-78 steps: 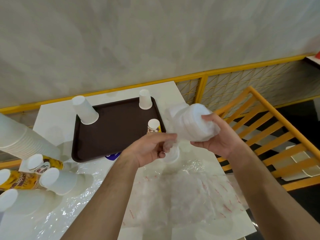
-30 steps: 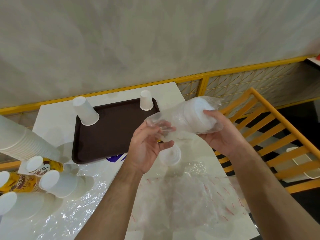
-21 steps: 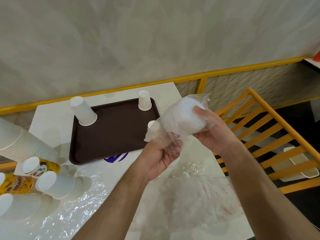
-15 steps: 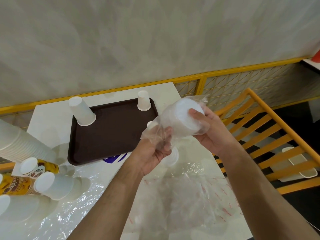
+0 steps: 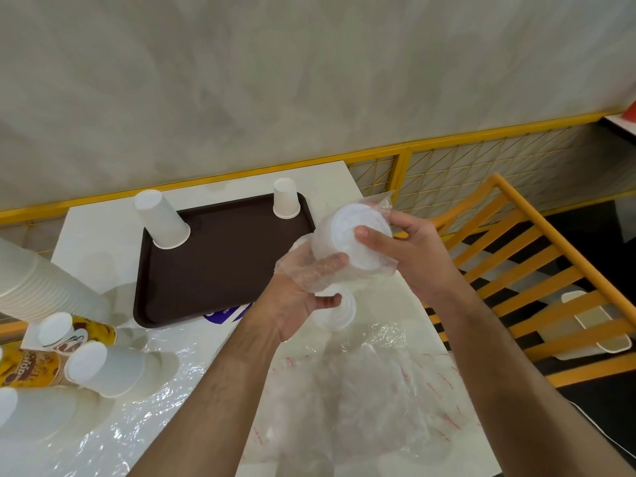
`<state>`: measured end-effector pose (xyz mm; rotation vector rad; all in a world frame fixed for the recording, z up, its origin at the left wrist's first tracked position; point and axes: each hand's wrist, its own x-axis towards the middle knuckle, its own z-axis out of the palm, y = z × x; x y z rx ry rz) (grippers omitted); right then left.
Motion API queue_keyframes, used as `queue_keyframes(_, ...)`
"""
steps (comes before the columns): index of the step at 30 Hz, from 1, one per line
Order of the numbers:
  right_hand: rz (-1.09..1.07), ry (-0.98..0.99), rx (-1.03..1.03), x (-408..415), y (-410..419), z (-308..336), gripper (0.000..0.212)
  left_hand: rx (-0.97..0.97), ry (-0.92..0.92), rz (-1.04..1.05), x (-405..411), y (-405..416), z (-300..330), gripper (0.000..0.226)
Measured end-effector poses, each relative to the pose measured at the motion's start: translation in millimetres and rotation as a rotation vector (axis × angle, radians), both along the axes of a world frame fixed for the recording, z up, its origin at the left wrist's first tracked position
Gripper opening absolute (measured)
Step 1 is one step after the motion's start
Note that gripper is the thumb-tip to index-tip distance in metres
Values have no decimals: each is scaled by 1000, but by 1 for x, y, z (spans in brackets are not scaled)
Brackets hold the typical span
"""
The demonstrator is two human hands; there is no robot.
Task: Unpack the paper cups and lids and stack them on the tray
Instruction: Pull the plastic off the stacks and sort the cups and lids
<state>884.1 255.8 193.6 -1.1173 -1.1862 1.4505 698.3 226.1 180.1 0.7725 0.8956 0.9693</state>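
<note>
A stack of white lids [image 5: 347, 235] in a clear plastic sleeve is held above the table's right side. My right hand [image 5: 413, 256] grips its far end, thumb across the top lid. My left hand [image 5: 303, 297] reaches into the sleeve's open end, its fingers under the thin film and against the stack. A dark brown tray [image 5: 220, 259] lies behind, with a tall upturned white cup [image 5: 161, 219] at its back left corner and a small upturned cup [image 5: 285, 198] at its back right. Another white lid [image 5: 339, 311] lies on the table under my left hand.
Stacks of white and printed yellow cups [image 5: 69, 356] lie at the left on crumpled clear wrap [image 5: 344, 390]. A tall white cup stack [image 5: 31, 284] leans in from the left edge. Yellow railing and a wooden chair back [image 5: 537, 270] stand to the right of the white table [image 5: 96, 235].
My left hand moved from pinching the loose sleeve end to sliding inside the sleeve against the lids. My right hand kept its hold and tilted the stack toward me.
</note>
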Motion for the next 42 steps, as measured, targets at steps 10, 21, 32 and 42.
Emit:
queue_keyframes(10,-140,-135,19,0,4,1,18,-115,-81,159,4,3,-5,28)
queue_keyframes(21,-218,-56,40,-5,-7,4,12,-60,-142,148,3,4,-10,46)
queue_keyframes(32,-211,-428,272,-5,-12,6,15,11,-122,187,3,5,-10,61)
queue_keyframes(42,-177,24,121,-10,-14,15,14,-97,-308,183,-2,6,-7,83)
